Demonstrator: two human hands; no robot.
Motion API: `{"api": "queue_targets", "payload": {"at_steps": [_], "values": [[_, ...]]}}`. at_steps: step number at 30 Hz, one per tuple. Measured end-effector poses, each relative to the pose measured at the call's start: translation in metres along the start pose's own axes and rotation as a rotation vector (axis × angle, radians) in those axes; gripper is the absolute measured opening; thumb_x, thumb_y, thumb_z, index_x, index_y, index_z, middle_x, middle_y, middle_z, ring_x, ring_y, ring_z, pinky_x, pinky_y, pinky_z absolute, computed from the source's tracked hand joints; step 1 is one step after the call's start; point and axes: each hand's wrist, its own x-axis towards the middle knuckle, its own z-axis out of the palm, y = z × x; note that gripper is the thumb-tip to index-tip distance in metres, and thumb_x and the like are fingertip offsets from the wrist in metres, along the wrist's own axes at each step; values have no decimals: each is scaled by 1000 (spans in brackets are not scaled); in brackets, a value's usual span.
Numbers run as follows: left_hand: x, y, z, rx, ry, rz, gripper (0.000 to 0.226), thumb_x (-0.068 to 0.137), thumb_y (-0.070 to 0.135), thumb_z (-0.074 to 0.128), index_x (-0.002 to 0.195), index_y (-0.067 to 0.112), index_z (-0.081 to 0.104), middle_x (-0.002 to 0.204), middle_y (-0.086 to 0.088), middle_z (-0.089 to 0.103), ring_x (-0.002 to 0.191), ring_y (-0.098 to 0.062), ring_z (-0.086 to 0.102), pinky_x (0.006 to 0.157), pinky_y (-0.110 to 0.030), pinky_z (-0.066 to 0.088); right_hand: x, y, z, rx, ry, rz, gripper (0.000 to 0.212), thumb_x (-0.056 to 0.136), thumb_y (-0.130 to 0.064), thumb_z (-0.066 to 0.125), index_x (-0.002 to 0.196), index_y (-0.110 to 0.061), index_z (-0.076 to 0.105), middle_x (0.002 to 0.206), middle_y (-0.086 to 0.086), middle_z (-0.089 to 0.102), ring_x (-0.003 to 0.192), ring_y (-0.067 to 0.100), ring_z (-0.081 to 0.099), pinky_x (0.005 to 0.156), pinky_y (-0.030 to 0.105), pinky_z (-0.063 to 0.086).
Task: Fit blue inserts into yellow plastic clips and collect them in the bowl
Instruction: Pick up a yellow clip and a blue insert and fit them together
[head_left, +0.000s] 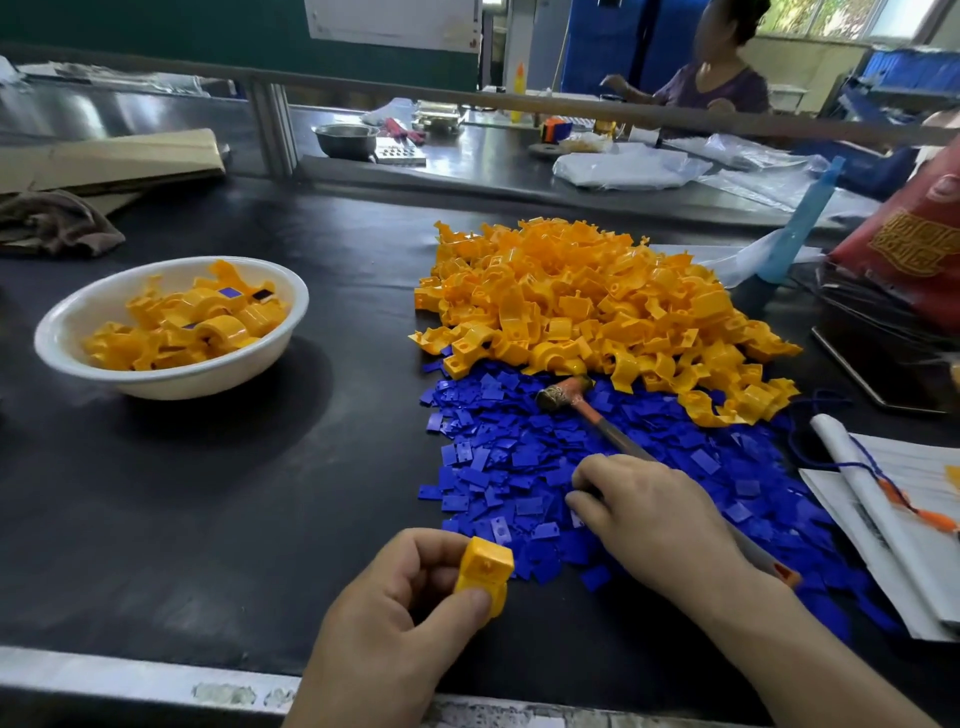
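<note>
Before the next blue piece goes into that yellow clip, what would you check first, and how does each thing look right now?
1. Yellow clip held firmly in the left hand: ok.
2. Right hand down on the blue inserts: ok.
3. One insert actually pinched by the right hand: cannot tell, fingers hide it.
4. Hammer within reach, lying on the inserts with its handle under the right hand: ok.
5. White bowl has room for more clips: ok.
6. Clip's slot facing the right hand: cannot tell.
</note>
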Motion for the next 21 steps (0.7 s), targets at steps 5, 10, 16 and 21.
{"api": "queue_targets", "payload": {"at_steps": [5,10,16,21], "values": [[1,-2,0,-4,11,12,43,52,53,73,92,42,69,83,0,76,81,-16,72,84,-41,54,-9,-2,-7,230,108,35,11,93,-40,51,87,-33,56,74,-12,61,69,5,59,62,29,51],[8,-2,-1,-102,30,8,41,63,27,74,100,45,68,88,-5,76,84,-18,73,74,-28,55,-35,-23,-20,675,21,67,10,94,-31,52,88,-37,58,72,-8,65,61,7,63,55,23,53],[12,13,11,-228,-38,28,39,61,18,73,94,38,73,86,-9,76,75,-17,73,60,-21,54,-57,-56,-32,607,96,-197,10,91,-38,51,97,-40,59,88,-17,60,81,8,60,64,16,47],[5,19,16,-290,-60,34,31,61,17,73,90,27,74,80,-10,75,67,-15,70,54,-20,52,-56,-59,-36,509,119,-261,14,91,-41,47,99,-36,57,90,-16,55,79,8,57,63,27,49]]}}
